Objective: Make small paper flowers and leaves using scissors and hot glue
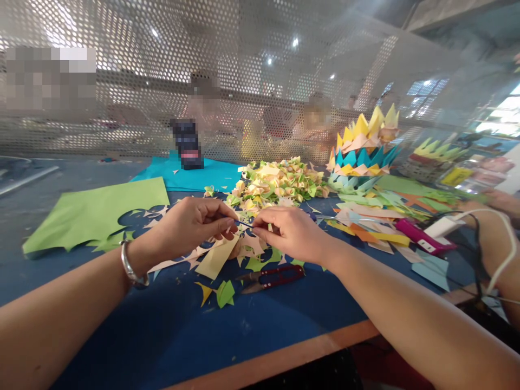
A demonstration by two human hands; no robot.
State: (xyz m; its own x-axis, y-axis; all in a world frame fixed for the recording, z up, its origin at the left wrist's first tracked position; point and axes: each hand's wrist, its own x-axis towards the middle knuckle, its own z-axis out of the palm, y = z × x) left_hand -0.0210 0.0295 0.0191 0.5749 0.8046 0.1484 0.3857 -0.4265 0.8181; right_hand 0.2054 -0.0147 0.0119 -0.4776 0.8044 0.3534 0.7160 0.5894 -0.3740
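Just above the paper scraps, my left hand pinches one end of a thin dark blue strand, and my right hand pinches the other end. Whether it is thread, wire or a thin stick, I cannot tell. Below the fingers, a pale yellow paper strip lies slanted on the scraps. Dark red thread snips rest on the table in front of my right hand. Beside their blades are a green paper piece and a small yellow one.
Behind my hands is a heap of small folded paper pieces. Green paper and blue sheets lie left, a phone upright on the blue. Right are a layered paper crown, a magenta power strip and another person's arm.
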